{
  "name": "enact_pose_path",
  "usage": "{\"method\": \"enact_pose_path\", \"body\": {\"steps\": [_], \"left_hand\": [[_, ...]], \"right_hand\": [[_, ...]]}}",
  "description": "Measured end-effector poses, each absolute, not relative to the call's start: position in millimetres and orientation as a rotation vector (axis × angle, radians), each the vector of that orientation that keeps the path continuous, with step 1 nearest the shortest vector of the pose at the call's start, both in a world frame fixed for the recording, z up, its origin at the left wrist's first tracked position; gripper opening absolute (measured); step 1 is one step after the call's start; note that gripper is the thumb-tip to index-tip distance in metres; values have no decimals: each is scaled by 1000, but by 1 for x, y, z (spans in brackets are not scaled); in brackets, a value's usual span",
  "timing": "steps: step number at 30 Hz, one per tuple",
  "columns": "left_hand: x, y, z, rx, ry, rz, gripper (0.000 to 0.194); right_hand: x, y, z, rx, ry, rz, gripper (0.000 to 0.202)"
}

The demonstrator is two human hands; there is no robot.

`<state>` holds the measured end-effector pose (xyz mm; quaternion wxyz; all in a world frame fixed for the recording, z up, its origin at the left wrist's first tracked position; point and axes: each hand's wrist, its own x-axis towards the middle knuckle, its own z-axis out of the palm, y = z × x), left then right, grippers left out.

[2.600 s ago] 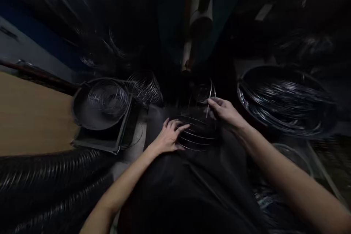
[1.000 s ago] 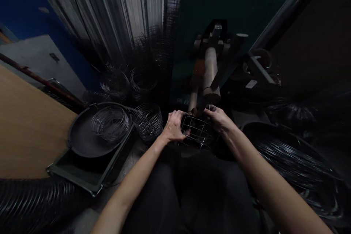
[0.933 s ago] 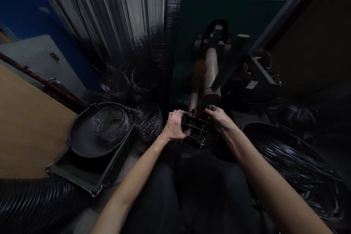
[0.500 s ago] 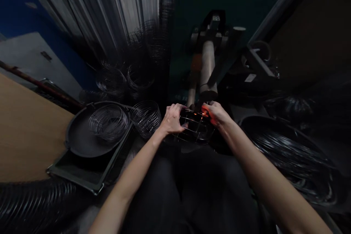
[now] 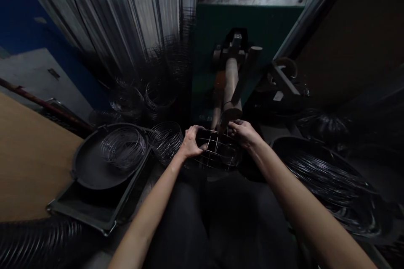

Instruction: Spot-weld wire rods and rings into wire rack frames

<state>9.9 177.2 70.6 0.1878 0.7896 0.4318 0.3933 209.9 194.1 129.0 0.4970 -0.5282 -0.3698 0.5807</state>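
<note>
A round wire frame, made of thin rings and short cross wires, is between my two hands in front of a dark machine. My left hand grips its left side, thumb inside and fingers over the outer ring. On the far right side of the frame, the fingers of my right hand are pinched together at the rim; whether they also hold a separate wire is too dark to tell. Just beyond the hands is the lower end of the machine's thick cylindrical arm.
To the left, a black round tray bears a loose stack of wire rings. Another bundle of rings stands beside it. On the right, a dark basin holds many straight wires. A corrugated metal sheet rises behind.
The orange glow and sparks at my right hand are gone. The view has tilted up, showing a red light on the machine. Both hands still hold the wire frame, which appears slightly turned.
</note>
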Motion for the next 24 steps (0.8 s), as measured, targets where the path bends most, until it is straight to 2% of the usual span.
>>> {"method": "enact_pose_path", "body": {"steps": [7,24], "left_hand": [[5,181,63,2143,1186,1180,45],[2,185,58,2042,1170,1194,44]], "right_hand": [[199,195,134,-1232,-905,1399,41],[196,202,123,-1254,-867,1345,26]]}}
